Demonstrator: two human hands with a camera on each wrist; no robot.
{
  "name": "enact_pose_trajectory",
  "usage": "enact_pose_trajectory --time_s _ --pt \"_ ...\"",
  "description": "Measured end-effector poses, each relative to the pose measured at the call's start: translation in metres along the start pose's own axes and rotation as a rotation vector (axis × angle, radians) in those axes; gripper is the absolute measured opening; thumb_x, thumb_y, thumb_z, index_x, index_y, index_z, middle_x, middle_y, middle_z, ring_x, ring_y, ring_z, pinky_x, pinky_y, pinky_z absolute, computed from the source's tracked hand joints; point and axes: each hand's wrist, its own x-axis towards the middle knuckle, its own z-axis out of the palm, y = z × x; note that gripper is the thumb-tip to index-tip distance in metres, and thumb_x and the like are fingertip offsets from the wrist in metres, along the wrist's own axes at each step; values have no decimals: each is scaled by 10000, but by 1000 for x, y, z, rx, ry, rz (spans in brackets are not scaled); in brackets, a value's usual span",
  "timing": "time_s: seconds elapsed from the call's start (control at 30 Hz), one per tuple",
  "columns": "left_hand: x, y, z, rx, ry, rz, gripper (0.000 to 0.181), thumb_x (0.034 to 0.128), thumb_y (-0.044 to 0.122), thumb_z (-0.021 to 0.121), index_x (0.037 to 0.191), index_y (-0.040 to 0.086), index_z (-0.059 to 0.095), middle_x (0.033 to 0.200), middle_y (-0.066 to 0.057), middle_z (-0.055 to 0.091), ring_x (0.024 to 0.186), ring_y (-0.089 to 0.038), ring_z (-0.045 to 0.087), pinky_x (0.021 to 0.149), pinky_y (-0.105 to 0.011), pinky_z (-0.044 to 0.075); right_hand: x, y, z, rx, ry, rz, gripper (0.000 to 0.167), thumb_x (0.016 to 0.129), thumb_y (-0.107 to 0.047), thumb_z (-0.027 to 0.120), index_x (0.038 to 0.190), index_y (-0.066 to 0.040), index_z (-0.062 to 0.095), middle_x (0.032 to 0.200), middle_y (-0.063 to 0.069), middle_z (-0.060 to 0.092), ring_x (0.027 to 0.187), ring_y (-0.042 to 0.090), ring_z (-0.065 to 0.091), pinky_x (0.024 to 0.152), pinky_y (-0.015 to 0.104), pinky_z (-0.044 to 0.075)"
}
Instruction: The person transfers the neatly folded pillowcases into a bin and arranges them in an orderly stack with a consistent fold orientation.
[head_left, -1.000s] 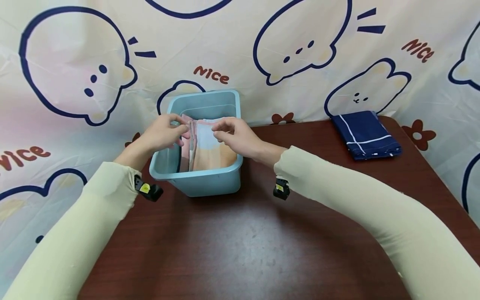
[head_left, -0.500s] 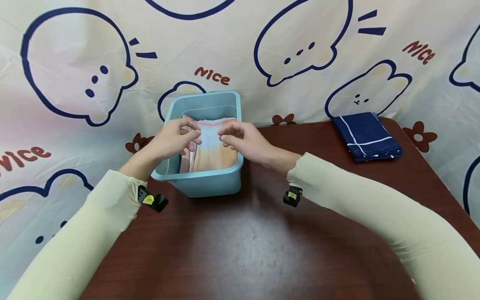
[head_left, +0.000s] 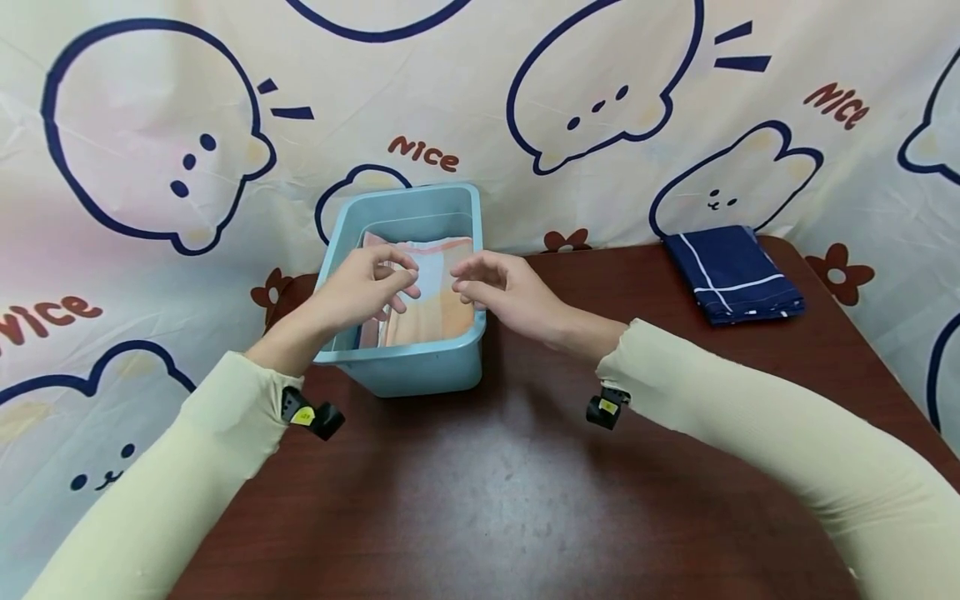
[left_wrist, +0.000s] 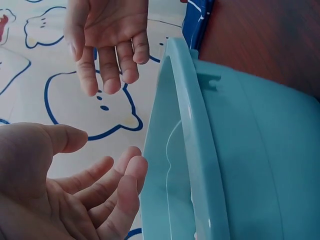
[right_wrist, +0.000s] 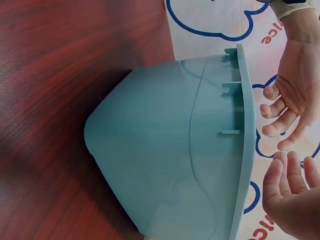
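My left hand [head_left: 363, 287] and right hand [head_left: 516, 293] are raised at the mouth of the light-blue plastic bin [head_left: 420, 375], fingers loosely bent and gripping nothing; the right wrist view shows a gap between both hands and the rim. The bin stands upright on the left rear part of the brown worktop [head_left: 495, 500], its far end close to the printed backdrop [head_left: 480, 100]; contact there cannot be determined. Room for moving: the worktop extends from the bin's near wall toward me and, rightward, to the folded navy cloth [head_left: 731, 271] near the rear right corner. The bin's near end faces me; its long axis runs toward the backdrop. Inside sits a folded light-blue and orange cloth [head_left: 431, 308], long axis following the bin's, pink-bordered end pointing away from me.
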Motion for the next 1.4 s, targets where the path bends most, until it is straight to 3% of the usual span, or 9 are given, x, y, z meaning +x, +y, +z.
enact_pose_trajectory --time_s 0.2,0.37,0.7,1.03,1.4 --pt "-3 5 5 -3 -15 26 309 1055 245 511 1258 20 575 1064 -202 735 716 -122 679 606 -294 546 -10 4 -5 -13 -1 2 284 1042 -147 541 1291 -25 600 1276 139 656 1125 253 643 969 394 550" --pt "-7 9 9 -18 -35 26 305 1053 248 515 1259 32 577 1064 -185 736 737 -138 680 623 -308 549 -18 9 -9 -24 -6 21 291 1039 -130 534 1299 -13 593 1314 145 656 1183 293 642 923 332 538" --pt "-8 14 23 -49 -93 51 265 1041 210 530 1236 38 582 1000 -152 738 725 -164 668 630 -328 553 -37 21 -21 -77 0 14 276 1029 -91 536 1281 6 596 1263 174 668 1055 199 660 887 294 550" --pt "-13 14 32 -65 -109 94 255 1038 203 535 1218 34 598 981 -164 740 737 -226 681 642 -310 556 -49 31 -29 -85 3 35 259 1028 -87 545 1266 -4 603 1270 172 657 1097 217 651 885 265 556" --pt "-18 24 50 -94 -160 143 269 1032 180 541 1239 15 589 979 -159 725 784 -323 648 618 -301 519 -62 43 -40 -89 35 39 260 1036 -105 541 1270 -10 607 1263 180 671 1082 165 648 880 230 547"
